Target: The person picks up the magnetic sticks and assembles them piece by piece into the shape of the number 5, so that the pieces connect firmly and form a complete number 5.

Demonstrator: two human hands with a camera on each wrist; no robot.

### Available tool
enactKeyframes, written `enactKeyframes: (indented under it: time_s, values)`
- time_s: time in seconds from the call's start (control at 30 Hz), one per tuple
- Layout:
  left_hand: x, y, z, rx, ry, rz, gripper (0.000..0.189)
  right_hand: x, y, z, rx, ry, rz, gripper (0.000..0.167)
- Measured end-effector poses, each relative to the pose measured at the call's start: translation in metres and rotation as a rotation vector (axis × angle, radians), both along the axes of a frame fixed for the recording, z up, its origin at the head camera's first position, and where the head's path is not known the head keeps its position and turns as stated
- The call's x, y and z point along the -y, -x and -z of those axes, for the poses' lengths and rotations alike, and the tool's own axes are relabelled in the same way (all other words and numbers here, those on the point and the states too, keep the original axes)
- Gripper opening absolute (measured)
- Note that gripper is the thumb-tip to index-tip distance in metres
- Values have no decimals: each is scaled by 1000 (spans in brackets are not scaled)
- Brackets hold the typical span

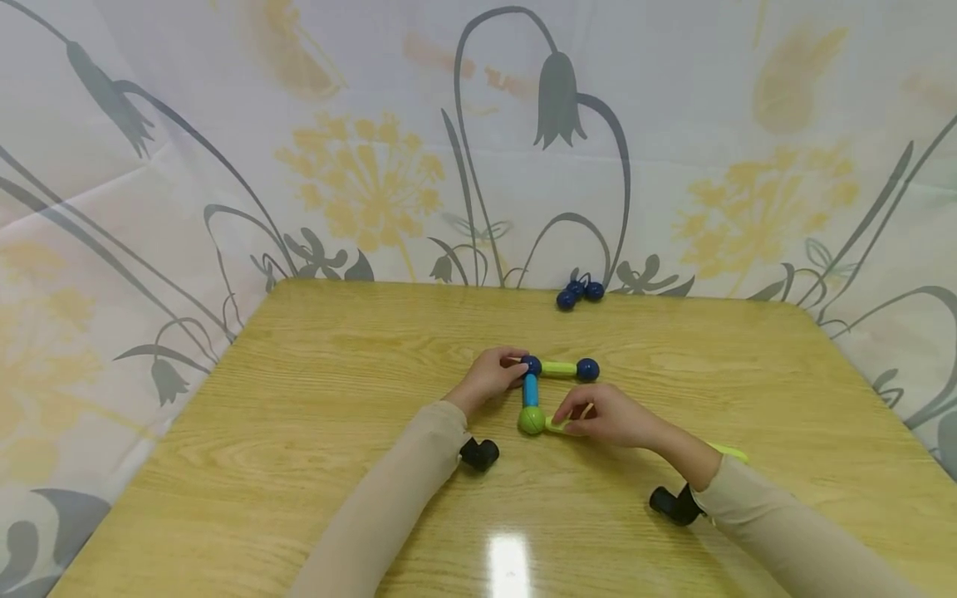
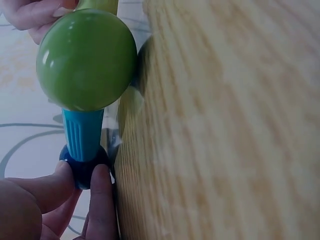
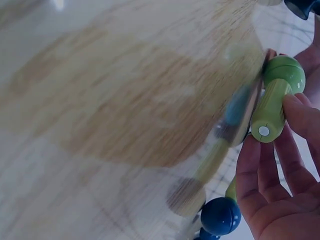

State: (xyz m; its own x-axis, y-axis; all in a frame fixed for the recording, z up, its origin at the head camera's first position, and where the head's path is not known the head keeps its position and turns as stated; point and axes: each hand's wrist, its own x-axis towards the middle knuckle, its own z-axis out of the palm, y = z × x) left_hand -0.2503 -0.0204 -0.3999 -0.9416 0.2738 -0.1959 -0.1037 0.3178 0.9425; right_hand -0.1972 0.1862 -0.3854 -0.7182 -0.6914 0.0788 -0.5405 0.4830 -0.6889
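In the head view, my left hand (image 1: 490,378) pinches a dark blue ball (image 1: 532,365) between thumb and fingers at a corner of a magnetic building shape. From that ball a yellow-green rod (image 1: 558,369) runs right to another dark blue ball (image 1: 587,370), and a light blue rod (image 1: 531,390) runs nearer to a larger green ball (image 1: 532,420). My right hand (image 1: 611,415) pinches a second yellow-green rod (image 3: 270,110) whose far end touches the green ball. The right wrist view shows this rod's free end with a pale round tip.
Several dark blue balls (image 1: 566,300) sit near the table's far edge. A yellow-green piece (image 1: 733,453) lies partly hidden behind the right forearm. Black camera mounts (image 1: 480,454) stick out from both wrists. Flower-patterned cloth (image 1: 374,183) surrounds the wooden table (image 1: 359,332).
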Motion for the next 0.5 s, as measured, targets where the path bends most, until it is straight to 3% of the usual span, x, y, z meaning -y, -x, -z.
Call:
enactKeyframes:
  time_s: [0.33,0.5]
  values:
    - [6,-12,-7,-79,125,13,42,0,2,2,25,-4,10,11]
    - [14,-23,-5,-59,118,86,33,-1,2,3,44,3,2,11]
